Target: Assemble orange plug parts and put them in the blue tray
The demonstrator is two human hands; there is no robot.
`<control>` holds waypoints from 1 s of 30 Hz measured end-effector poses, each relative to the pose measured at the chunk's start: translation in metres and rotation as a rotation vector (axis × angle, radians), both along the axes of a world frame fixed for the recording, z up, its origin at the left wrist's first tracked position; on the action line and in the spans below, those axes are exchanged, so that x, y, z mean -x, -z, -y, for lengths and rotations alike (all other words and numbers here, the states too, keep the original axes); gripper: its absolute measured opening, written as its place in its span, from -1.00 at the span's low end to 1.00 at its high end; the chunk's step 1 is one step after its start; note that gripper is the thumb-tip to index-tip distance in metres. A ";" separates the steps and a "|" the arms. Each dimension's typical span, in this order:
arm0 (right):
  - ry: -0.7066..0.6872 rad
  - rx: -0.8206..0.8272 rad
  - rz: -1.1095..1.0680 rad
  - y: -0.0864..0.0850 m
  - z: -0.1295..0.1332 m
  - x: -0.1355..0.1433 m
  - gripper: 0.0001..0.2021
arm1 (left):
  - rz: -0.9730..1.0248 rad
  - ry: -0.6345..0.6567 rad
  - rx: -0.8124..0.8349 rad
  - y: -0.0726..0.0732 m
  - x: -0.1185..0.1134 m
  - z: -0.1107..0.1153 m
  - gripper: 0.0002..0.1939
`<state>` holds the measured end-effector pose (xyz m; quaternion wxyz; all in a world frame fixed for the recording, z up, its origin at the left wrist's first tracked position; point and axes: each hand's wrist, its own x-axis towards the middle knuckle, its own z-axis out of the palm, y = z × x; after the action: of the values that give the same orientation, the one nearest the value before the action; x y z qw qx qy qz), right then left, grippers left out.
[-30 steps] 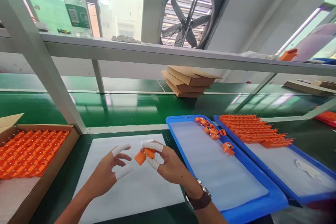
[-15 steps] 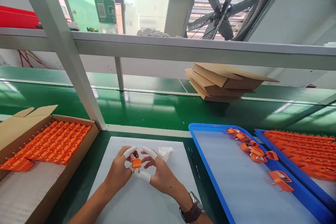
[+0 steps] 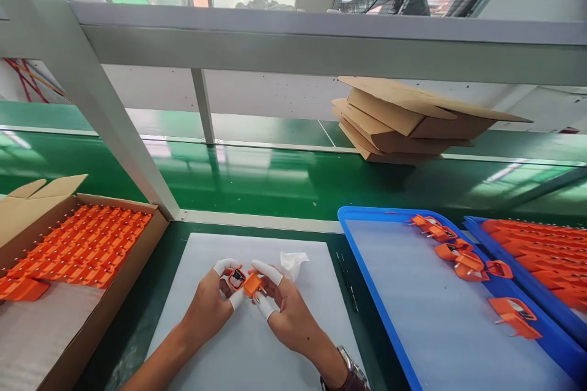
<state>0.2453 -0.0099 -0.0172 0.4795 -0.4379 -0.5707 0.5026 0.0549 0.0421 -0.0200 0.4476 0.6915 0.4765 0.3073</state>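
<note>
Over a white sheet (image 3: 257,366), I hold an orange plug adapter (image 3: 253,285) between both hands. Its dark-and-white socket face shows on the left side and its metal pins point to the right. My left hand (image 3: 206,305) pinches the socket side between thumb and forefinger. Thumb and fingers of my right hand (image 3: 293,321) are closed on the pin side. White finger covers are on the thumb and forefinger of each hand. A crumpled white tissue (image 3: 292,265) lies on the sheet just beyond my right hand.
An open carton (image 3: 132,263) with rows of orange adapters stands left. On the right, a blue tray (image 3: 380,311) holds several loose adapters, beside another blue tray (image 3: 477,226) full of them. Dark tweezers (image 3: 347,281) lie between sheet and tray. Flattened cardboard boxes (image 3: 413,119) are stacked behind.
The adapter has turned from pins down to pins right, showing its socket face. My right fingers have closed in on it. The view has tilted downward.
</note>
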 end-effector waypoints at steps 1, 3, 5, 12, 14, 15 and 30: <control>-0.036 0.010 -0.003 -0.002 0.001 0.000 -0.39 | -0.012 -0.008 -0.039 0.002 0.001 0.000 -0.67; -0.094 0.055 -0.013 -0.006 0.003 0.002 -0.24 | -0.040 0.002 -0.179 0.004 0.003 -0.001 -0.61; -0.110 0.110 -0.035 -0.010 0.003 0.005 -0.18 | -0.053 0.039 -0.316 0.006 0.004 -0.002 -0.54; 0.150 0.043 0.038 -0.006 -0.005 0.005 -0.60 | 0.184 0.153 -0.080 -0.001 0.002 -0.001 -0.59; 0.203 -0.015 0.089 -0.004 -0.006 0.002 -0.62 | 0.249 0.133 0.039 -0.001 0.001 -0.002 -0.71; 0.217 -0.039 0.109 -0.003 -0.006 0.001 -0.63 | 0.261 0.115 0.078 -0.001 0.001 -0.003 -0.76; 0.182 -0.269 0.209 -0.007 0.003 0.012 -0.74 | 0.376 0.055 0.083 0.000 0.004 -0.002 -0.74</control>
<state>0.2331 -0.0125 -0.0104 0.5152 -0.4696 -0.6374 0.3283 0.0514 0.0446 -0.0198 0.5652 0.6157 0.3775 0.3987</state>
